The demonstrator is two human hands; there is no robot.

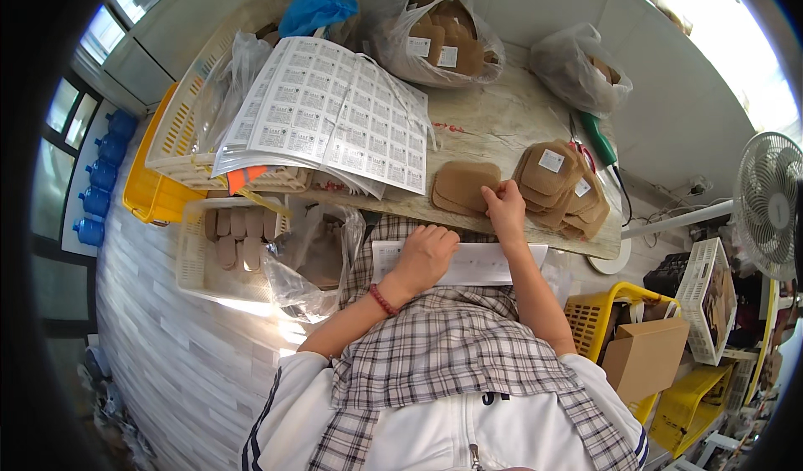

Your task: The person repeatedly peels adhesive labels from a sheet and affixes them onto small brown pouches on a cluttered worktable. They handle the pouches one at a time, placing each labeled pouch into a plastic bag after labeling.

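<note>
Across my lap lies a white sheet (pixel 487 270), its faint marks too blurred to read. My left hand (pixel 427 258), a red bead bracelet on its wrist, is closed over the sheet's left part with the fingers curled. At the table's front edge, my right hand (pixel 505 208) pinches thumb and forefinger together by the right side of a low stack of brown rounded pads (pixel 462 185). What is between those fingertips is too small to tell. Right of this hand sit more brown pads (pixel 542 178) in overlapping piles, some with a white label (pixel 551 161) on top.
Printed label sheets (pixel 335 111) cover the table's left side. Bags of brown pads (pixel 447 40) stand at the back. Scissors (pixel 580 146) and a green-handled tool (pixel 597 139) lie at right. A white basket (pixel 194 253) is below left, a yellow crate (pixel 585 312) and fan (pixel 768 203) right.
</note>
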